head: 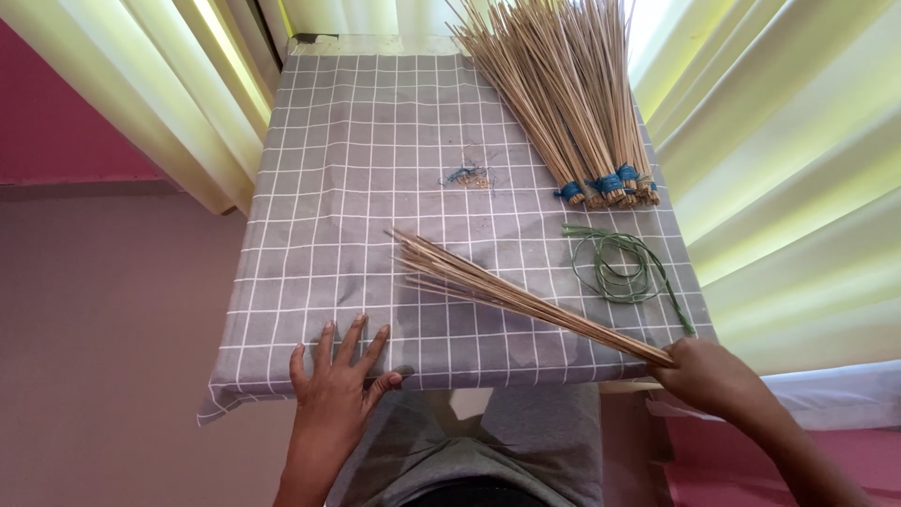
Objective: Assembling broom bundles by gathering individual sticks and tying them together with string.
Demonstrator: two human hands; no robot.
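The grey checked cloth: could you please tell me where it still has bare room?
Bare: the cloth left of the blue thread scrap, down to the left hand. Crowded: right side, with tied stick bundles, green cord coil and sticks in the right hand.

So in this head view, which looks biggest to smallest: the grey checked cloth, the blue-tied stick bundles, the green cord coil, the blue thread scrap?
1. Grey checked cloth
2. Blue-tied stick bundles
3. Green cord coil
4. Blue thread scrap
The bundles lie farther from the camera, so they may be bigger than they look.

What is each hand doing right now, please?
Left hand: open, fingers spread, flat on the checked cloth.
Right hand: closed around the end of a bundle of thin sticks.
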